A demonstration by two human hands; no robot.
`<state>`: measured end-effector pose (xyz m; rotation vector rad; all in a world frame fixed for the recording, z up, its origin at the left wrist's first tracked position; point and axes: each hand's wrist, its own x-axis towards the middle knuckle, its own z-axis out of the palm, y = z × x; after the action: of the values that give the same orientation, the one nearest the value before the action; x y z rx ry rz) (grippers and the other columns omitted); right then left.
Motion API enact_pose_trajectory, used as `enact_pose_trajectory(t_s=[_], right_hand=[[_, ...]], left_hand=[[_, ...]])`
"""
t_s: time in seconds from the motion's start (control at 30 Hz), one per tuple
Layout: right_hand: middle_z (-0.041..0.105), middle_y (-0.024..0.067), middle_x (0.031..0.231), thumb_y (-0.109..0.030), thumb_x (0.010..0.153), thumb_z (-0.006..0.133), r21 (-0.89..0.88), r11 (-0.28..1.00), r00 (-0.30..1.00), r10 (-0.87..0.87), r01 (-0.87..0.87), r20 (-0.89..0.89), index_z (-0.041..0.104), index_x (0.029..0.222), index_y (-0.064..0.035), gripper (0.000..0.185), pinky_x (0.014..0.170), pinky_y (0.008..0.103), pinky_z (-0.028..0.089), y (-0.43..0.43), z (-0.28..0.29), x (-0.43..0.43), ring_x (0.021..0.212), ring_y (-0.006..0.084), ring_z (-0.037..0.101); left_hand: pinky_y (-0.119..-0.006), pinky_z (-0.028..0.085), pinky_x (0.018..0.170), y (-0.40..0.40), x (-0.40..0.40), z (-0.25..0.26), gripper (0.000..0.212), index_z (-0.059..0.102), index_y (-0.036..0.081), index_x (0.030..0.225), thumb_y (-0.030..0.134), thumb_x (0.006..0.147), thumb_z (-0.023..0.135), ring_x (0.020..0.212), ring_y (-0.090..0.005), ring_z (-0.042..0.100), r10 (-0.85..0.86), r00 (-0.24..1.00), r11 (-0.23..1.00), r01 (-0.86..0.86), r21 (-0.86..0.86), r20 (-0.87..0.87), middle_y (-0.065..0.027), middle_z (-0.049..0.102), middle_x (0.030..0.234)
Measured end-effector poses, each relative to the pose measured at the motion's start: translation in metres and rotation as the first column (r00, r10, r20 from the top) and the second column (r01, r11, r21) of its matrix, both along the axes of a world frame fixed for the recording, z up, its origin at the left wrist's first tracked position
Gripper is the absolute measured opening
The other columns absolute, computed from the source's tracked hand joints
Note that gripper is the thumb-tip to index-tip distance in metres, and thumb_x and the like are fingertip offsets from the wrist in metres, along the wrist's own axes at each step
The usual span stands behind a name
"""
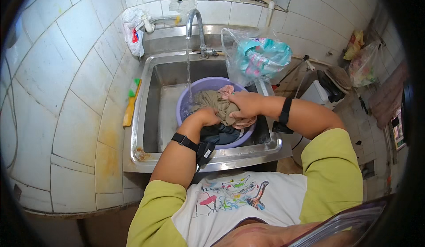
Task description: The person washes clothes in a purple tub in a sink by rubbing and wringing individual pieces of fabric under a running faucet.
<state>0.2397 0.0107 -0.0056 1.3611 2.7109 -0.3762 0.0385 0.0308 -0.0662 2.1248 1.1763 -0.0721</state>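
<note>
Water runs from the curved metal faucet [196,21] into a purple plastic basin [181,106] standing in the stainless steel sink [167,111]. Inside the basin lies wet olive-brown cloth [212,99], with pink cloth [226,90] beside and partly under it and dark cloth [220,134] nearer me. My left hand [207,116] is closed on the brown cloth at its near left side; the fingertips are partly hidden. On the right side of the same bundle, my right hand [245,104] grips the brown cloth, thumb towards me.
A clear plastic bag with teal patterned contents [262,57] sits at the sink's back right corner. A yellow-handled brush with green bristles [130,109] leans by the left rim. White plastic bag [132,31] hangs at the back left. Tiled wall stands close on the left.
</note>
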Motion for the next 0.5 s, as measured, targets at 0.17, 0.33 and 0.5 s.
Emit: enact_pose_trajectory(t_s=[0.17, 0.33, 0.5], right_hand=[[0.027, 0.0271, 0.135, -0.033, 0.078, 0.061, -0.047, 0.998, 0.994, -0.052, 0.047, -0.097, 0.033, 0.134, -0.0156, 0.065, 0.099, 0.0447, 0.034, 0.017, -0.046, -0.005, 0.117, 0.0457, 0.039], [0.021, 0.0292, 0.139, -0.025, 0.081, 0.055, -0.085, 0.996, 0.998, 0.039, -0.042, -0.04, 0.027, 0.139, -0.0185, 0.065, 0.099, 0.0438, 0.034, 0.03, -0.065, -0.022, 0.121, 0.0455, 0.035], [0.024, 0.0207, 0.141, -0.016, 0.081, 0.053, -0.109, 0.994, 0.998, 0.003, -0.009, -0.056, 0.032, 0.137, -0.0176, 0.06, 0.093, 0.0433, 0.039, 0.051, -0.109, -0.018, 0.116, 0.0391, 0.042]], left_hand=[[-0.04, 0.046, 0.082, 0.001, 0.001, 0.004, 0.035, 0.065, 0.004, 0.096, 0.026, 0.072, 0.053, 0.093, -0.0362, 0.059, -0.066, 0.994, 0.996, 0.07, 0.053, -0.083, -0.0196, 0.063, 0.099], [-0.04, 0.047, 0.082, 0.008, -0.006, -0.004, 0.032, 0.066, 0.002, 0.095, 0.019, 0.077, 0.045, 0.09, -0.0368, 0.06, -0.171, 0.971, 0.965, 0.199, 0.172, -0.165, -0.0204, 0.062, 0.098], [-0.039, 0.048, 0.075, 0.017, -0.007, -0.036, 0.024, 0.065, 0.005, 0.091, 0.017, 0.072, 0.055, 0.085, -0.0335, 0.061, 0.066, 0.998, 0.992, -0.062, 0.106, -0.025, -0.0196, 0.064, 0.09]])
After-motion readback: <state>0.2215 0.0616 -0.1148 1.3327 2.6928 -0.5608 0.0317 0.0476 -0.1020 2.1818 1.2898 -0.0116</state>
